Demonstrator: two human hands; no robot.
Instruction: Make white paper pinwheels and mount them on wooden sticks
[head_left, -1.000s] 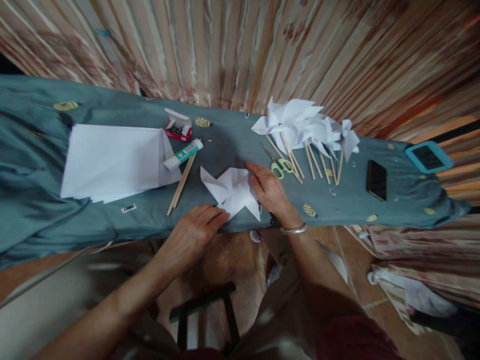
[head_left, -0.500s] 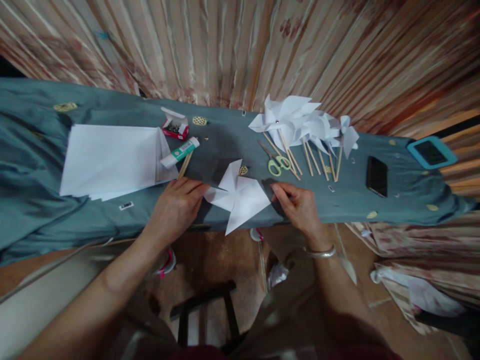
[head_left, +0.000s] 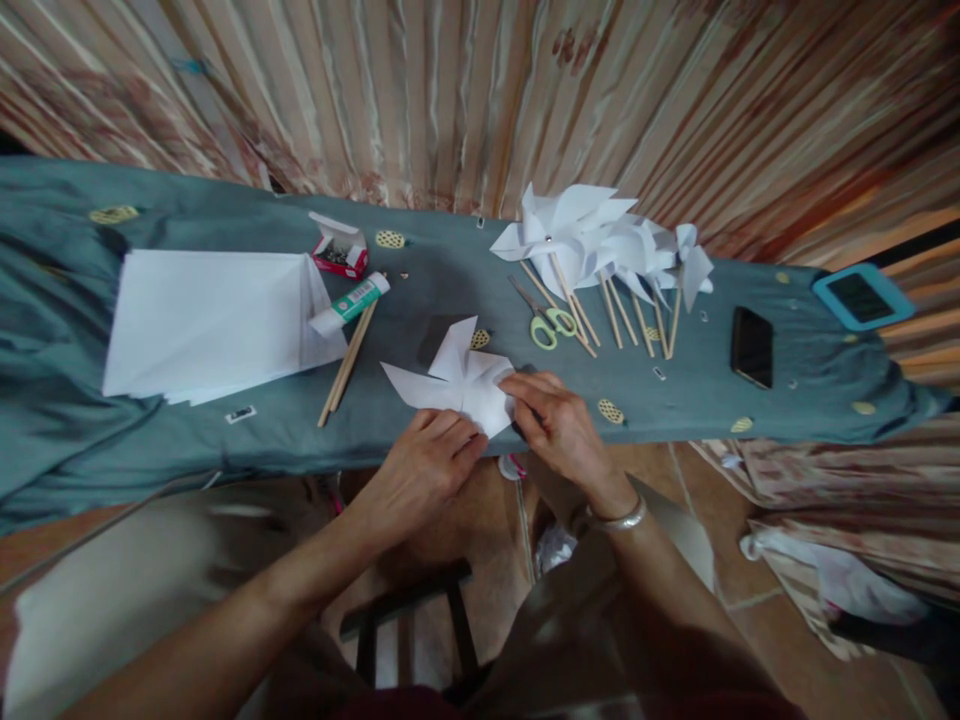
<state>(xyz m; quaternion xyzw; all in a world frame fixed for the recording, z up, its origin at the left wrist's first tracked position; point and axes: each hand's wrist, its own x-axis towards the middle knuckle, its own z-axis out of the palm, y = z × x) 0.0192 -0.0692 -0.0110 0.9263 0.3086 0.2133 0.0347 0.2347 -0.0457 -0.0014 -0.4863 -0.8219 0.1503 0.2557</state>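
Note:
A white paper pinwheel [head_left: 453, 362], with no stick on it, lies at the near edge of the cloth-covered table. My left hand [head_left: 435, 455] is closed at its near edge, the fingertips bent over the paper. On the right side of the pinwheel, my right hand [head_left: 559, 425] pinches a blade with thumb and forefinger; a silver bangle circles that wrist. Both hands partly cover the paper. Wooden sticks [head_left: 349, 365] lie to the left, close to a green and white glue stick [head_left: 351, 303]. Beyond the right hand are green-handled scissors [head_left: 553, 327].
A stack of white paper [head_left: 206, 320] spreads over the left side, beside a small open red box [head_left: 341, 248] of metal pins. Several finished pinwheels [head_left: 577, 225] on sticks lie at the back. A black phone [head_left: 752, 347] and a blue-framed device [head_left: 864, 297] are at the right.
My left hand has moved right, from the pinwheel's left blade to its near edge, uncovering the sticks. My right hand has come left onto the paper.

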